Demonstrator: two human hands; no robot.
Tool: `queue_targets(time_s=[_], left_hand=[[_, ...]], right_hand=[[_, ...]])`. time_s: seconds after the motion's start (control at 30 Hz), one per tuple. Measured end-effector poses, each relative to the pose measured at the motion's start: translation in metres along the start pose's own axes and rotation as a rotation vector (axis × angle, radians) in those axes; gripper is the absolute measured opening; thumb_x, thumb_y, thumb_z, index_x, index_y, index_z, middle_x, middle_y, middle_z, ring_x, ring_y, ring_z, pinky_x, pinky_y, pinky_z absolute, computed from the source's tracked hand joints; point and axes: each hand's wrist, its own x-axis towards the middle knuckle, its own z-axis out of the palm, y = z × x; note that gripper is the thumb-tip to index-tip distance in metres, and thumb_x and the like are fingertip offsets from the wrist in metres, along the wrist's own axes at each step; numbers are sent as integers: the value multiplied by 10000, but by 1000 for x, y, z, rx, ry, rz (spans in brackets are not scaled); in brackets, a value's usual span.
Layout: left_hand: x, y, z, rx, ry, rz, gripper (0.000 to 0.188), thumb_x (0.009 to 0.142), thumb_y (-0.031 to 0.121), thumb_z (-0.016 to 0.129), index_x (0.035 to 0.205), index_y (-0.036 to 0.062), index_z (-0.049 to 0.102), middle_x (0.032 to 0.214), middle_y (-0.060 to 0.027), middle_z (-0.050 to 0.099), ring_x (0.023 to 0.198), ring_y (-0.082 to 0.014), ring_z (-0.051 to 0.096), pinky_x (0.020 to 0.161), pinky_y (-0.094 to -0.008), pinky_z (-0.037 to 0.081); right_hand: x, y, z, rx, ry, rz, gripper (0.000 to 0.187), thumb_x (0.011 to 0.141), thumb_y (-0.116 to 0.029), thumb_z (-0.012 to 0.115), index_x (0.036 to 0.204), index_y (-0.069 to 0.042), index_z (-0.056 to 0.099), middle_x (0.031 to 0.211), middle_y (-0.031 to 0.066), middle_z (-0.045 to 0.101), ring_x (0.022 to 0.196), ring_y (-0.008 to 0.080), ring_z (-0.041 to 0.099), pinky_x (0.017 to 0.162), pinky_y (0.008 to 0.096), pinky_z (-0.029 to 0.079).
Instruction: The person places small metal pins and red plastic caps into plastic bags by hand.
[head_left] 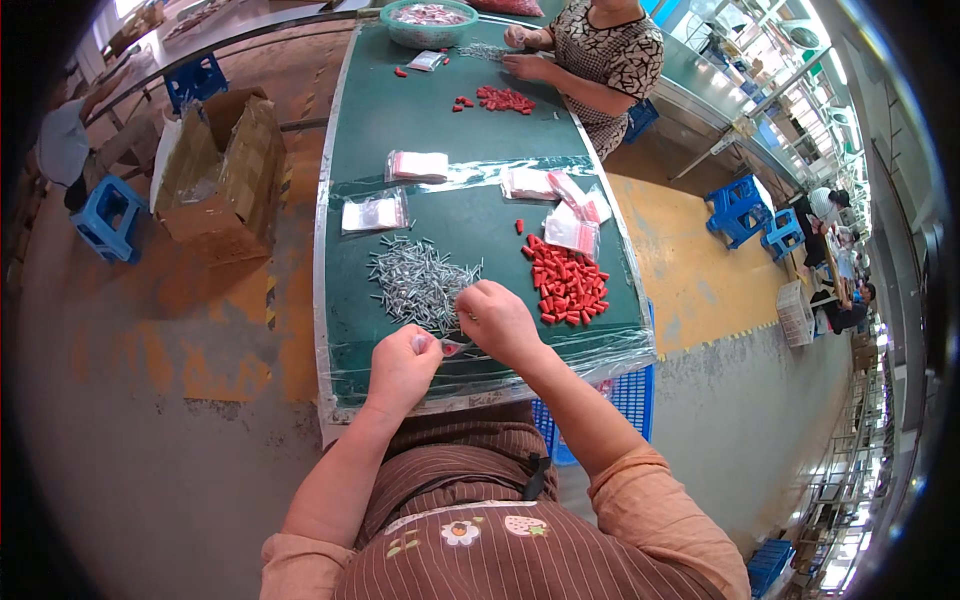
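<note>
My left hand [403,368] is closed on a small clear plastic bag [452,349] with something red in or on it, at the near edge of the table. Just right of it, my right hand [499,320] has its fingers pinched beside the bag; what they hold is hidden. Beyond my hands lies a loose heap of silvery screws [412,280]. To the right of that heap is a pile of red plastic plugs [568,285], with one plug apart from the rest.
Stacks of small clear bags [376,214] lie beyond both piles. Across the green table [460,130] a co-worker [605,70] handles similar screws and red plugs near a green basin [428,25]. A cardboard box [222,175] stands left; a blue crate [632,405] sits below the table's right corner.
</note>
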Motion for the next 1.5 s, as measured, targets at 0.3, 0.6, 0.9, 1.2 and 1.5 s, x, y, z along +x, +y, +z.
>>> queue_targets(time_s=[0.3, 0.6, 0.9, 1.2, 1.5], left_hand=[[1, 2, 6, 53, 7, 73, 105, 819, 93, 625, 767, 2, 623, 625, -38, 599, 565, -77, 504, 539, -262, 428], [-4, 10, 7, 61, 11, 112, 112, 818, 105, 612, 772, 3, 616, 599, -46, 563, 559, -81, 470, 527, -272, 413], [-9, 10, 4, -216, -283, 101, 89, 863, 90, 630, 826, 10, 639, 698, 51, 564, 603, -1, 431, 528, -173, 360], [-8, 2, 7, -334, -317, 54, 24, 851, 32, 635, 863, 15, 647, 704, 84, 521, 600, 19, 385, 522, -144, 310], [-16, 14, 11, -531, -301, -4, 44, 866, 45, 624, 892, 21, 650, 698, 64, 548, 553, 17, 395, 481, -136, 296]], right_hand=[[-9, -47, -50, 252, -161, -96, 118, 751, -20, 655, 863, -48, 633, 838, 79, 589, 782, 252, 600, 690, 332, 492], [-13, -54, -66, 32, -172, -180, 128, 729, -59, 670, 848, -55, 624, 898, 78, 585, 876, 257, 562, 771, 354, 468], [-28, -31, -57, 181, -172, -35, 77, 738, -82, 670, 787, -60, 615, 863, 81, 579, 867, 274, 547, 753, 364, 461], [-46, -22, -66, 577, -121, 260, 86, 796, -21, 652, 875, -17, 621, 834, 75, 617, 789, 172, 622, 719, 288, 497], [-54, -21, -57, 835, -65, 407, 201, 838, 7, 628, 1032, 5, 576, 881, 6, 592, 819, 73, 577, 755, 223, 478]])
